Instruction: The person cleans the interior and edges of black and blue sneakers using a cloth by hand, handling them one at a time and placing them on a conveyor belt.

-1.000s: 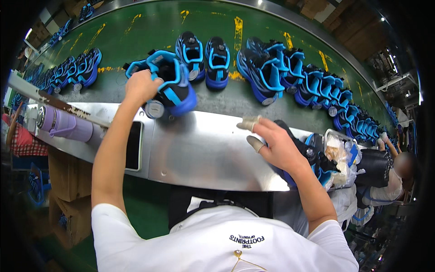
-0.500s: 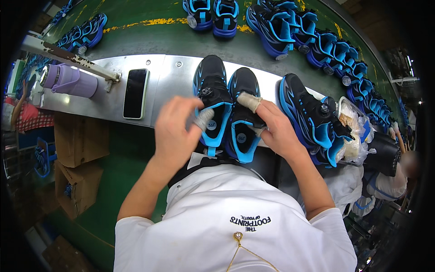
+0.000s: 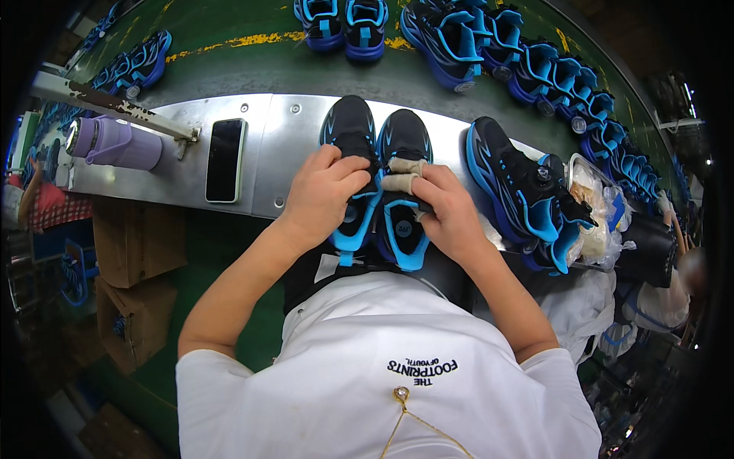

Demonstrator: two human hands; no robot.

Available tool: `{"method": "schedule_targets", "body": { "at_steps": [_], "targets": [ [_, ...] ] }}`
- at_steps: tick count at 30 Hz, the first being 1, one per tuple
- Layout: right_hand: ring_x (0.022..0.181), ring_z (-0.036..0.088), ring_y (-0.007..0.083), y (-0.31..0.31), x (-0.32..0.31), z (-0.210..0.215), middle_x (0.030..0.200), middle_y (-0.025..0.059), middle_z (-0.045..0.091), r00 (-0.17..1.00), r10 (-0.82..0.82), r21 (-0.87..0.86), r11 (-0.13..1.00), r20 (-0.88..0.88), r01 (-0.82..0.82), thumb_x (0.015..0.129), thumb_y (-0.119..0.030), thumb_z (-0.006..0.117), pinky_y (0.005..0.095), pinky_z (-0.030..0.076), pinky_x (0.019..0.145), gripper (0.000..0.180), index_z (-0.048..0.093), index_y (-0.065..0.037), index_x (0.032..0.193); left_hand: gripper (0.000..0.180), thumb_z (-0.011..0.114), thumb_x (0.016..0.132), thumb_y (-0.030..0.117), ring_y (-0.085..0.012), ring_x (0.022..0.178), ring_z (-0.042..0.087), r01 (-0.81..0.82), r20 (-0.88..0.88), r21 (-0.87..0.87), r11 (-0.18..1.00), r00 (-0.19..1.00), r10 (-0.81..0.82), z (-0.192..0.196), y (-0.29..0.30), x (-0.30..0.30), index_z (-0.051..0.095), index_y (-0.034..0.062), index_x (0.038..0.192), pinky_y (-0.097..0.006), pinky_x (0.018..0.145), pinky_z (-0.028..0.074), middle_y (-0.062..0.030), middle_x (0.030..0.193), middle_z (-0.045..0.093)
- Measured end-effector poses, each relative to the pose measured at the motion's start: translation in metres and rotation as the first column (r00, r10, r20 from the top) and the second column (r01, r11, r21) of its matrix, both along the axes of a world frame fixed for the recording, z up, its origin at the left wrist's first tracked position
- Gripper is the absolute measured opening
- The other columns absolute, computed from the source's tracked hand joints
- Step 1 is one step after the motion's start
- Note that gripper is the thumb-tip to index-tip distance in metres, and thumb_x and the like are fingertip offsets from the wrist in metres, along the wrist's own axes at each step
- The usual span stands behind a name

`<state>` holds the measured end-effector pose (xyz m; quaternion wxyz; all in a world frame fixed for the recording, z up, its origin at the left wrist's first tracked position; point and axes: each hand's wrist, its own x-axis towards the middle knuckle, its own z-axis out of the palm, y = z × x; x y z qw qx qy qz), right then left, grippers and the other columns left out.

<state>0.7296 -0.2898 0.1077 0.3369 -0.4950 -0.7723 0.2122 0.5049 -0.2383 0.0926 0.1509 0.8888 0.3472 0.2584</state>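
Observation:
Two black and blue sneakers lie side by side on the metal shelf [image 3: 275,153], toes pointing away from me. My left hand [image 3: 325,195] is closed over the tongue area of the left sneaker [image 3: 348,134]. Over the opening of the right sneaker [image 3: 405,141], my right hand [image 3: 443,210] grips with taped fingertips. Both heels hang over the shelf's near edge above my lap.
A black phone [image 3: 225,159] and a lilac bottle [image 3: 115,143] lie on the shelf at left. Another pair of sneakers [image 3: 520,191] and a plastic-wrapped tray [image 3: 596,206] sit at right. Several more blue sneakers [image 3: 459,34] ride the green conveyor [image 3: 229,69] beyond. Cardboard boxes [image 3: 134,245] stand lower left.
A second ago my left hand reached to a sneaker on the conveyor. Now a pair lies on the shelf in front of me, both hands closed on it.

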Motion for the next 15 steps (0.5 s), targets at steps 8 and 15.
{"method": "schedule_targets", "body": {
  "at_steps": [8, 15],
  "targets": [
    [0.093, 0.063, 0.0299, -0.002, -0.002, -0.008, 0.115, 0.01, 0.066, 0.975, 0.0, 0.183, 0.982, 0.222, -0.041, 0.069, 0.01, 0.061, 0.0359, 0.053, 0.077, 0.042, 0.07, -0.008, 0.106, 0.029, 0.061, 0.072, 0.001, -0.0286, 0.101, 0.055, 0.133, -0.432, 0.094, 0.987, 0.898, -0.08, 0.012, -0.004, 0.016, 0.065, 0.0064, 0.1, -0.038, 0.085, 0.047, -0.0095, 0.119, 0.061],
    [0.099, 0.063, 0.0296, -0.006, -0.003, -0.006, 0.117, 0.012, 0.065, 0.997, -0.058, 0.109, 0.992, -0.051, 0.064, 0.067, 0.01, 0.062, 0.0373, 0.051, 0.082, 0.045, 0.07, -0.009, 0.107, 0.041, 0.062, 0.069, -0.006, -0.0297, 0.093, 0.059, -0.014, 0.076, 0.066, 0.998, 0.997, 0.009, 0.009, -0.005, 0.006, 0.067, 0.0048, 0.109, -0.037, 0.083, 0.052, -0.0105, 0.11, 0.063]
  ]
}}
